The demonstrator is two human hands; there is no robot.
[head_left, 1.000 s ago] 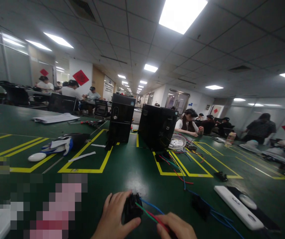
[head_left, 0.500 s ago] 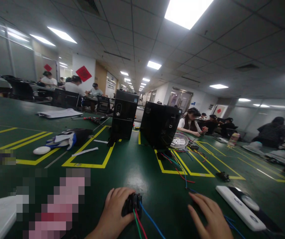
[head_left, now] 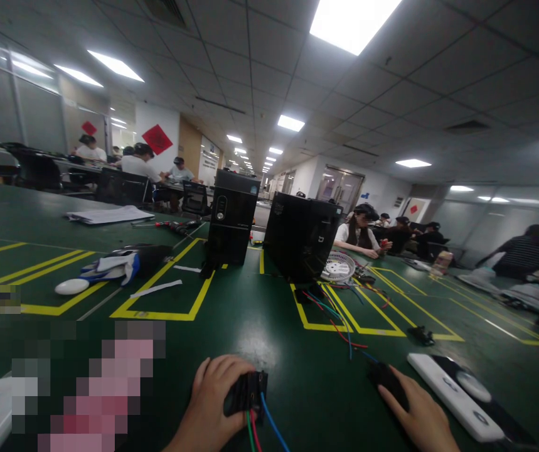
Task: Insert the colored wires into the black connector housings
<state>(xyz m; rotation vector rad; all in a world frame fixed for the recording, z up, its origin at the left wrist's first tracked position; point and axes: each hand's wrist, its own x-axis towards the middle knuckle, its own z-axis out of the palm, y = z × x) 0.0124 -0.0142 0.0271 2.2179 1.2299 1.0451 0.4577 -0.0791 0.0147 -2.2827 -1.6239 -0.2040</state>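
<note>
Left of that white bar (head_left: 455,395), the left hand (head_left: 217,398) grips a wired block (head_left: 256,390), the right hand (head_left: 418,409) a black piece (head_left: 388,384).

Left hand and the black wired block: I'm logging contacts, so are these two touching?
Touching. The head view shows the left hand curled around one side of the black wired block, with no gap showing between them.

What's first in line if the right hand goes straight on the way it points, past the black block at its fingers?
For the right hand, probably the blue wire just beyond the black block, then the red wire. Depth is unclear from one view.
</note>
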